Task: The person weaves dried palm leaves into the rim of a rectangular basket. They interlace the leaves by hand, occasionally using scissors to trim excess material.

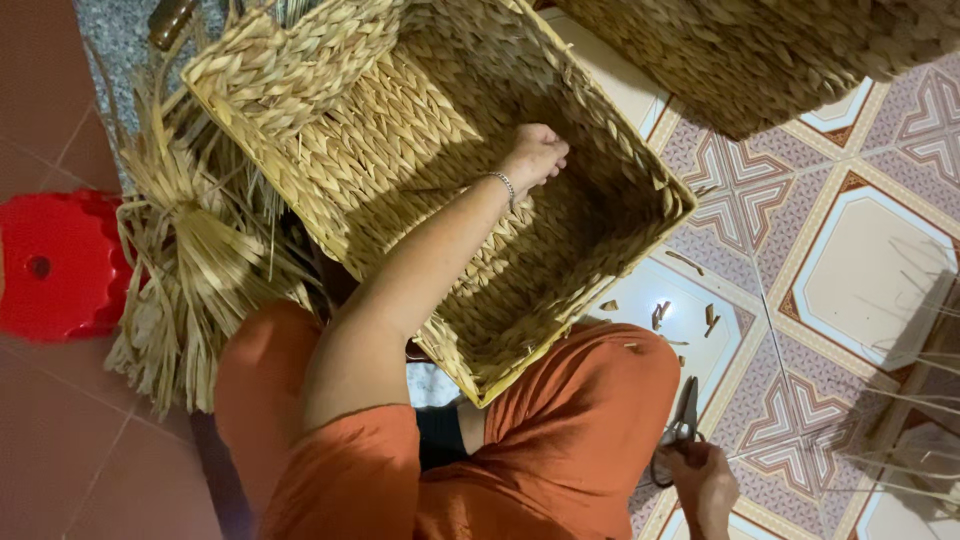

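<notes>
A large square woven straw basket (300,70) lies tilted across my lap, with its opening facing me. My left hand (535,155), a thin bracelet on its wrist, reaches deep inside and rests against the woven inner bottom. Its fingers are curled under, so any grip on a strand is hidden. Low at the right, beside my orange-clad knee, my right hand (705,482) holds a pair of dark scissors (684,418) by the handles, blades pointing up and away over the tiled floor.
A bundle of dry straw (190,270) lies at the left beside a red plastic stool (55,265). A second woven basket (760,50) sits at the top right. Small straw offcuts (660,312) are scattered on the patterned tiles, and loose thin strands (900,400) lie at the right.
</notes>
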